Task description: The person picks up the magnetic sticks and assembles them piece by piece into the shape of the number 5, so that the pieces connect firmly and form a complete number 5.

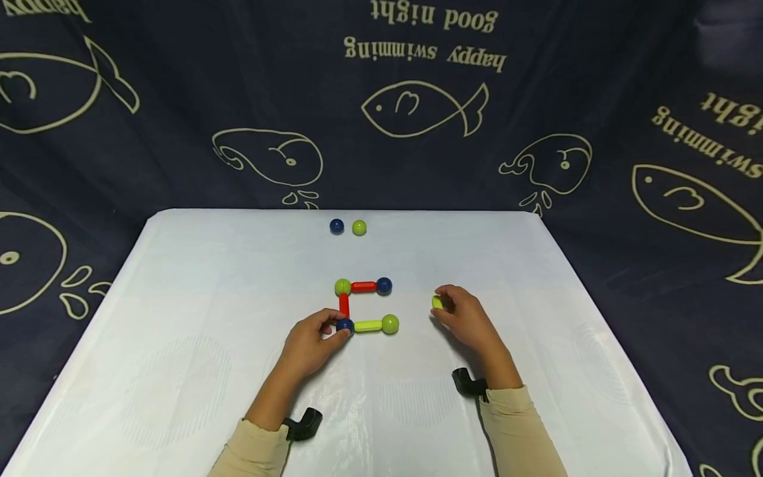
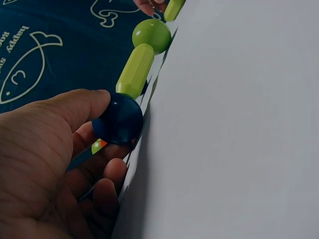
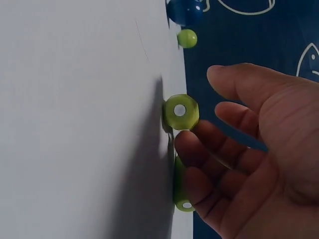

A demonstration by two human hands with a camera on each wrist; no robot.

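My left hand [image 1: 312, 344] pinches a dark blue ball [image 2: 119, 119], its thumb on one side and fingers behind. From this ball run a yellow-green rod [image 1: 367, 326] to a green ball [image 1: 390, 324] and a red rod [image 1: 344, 305] to another green ball [image 1: 342, 287]. A second red rod [image 1: 364, 287] joins that one to a blue ball [image 1: 384, 285]. My right hand [image 1: 467, 321] is low over the table at a loose green rod [image 3: 180, 112]; the thumb stands apart from it. Curled fingers partly hide another green rod [image 3: 184, 204]. I cannot tell whether the right hand grips either.
Two loose balls, one dark blue [image 1: 336, 226] and one green [image 1: 359, 228], lie near the far edge of the white-covered table [image 1: 179, 285]. Behind it hangs a dark curtain [image 1: 417, 165] with fish drawings. Each wrist wears a black camera mount [image 1: 305, 424].
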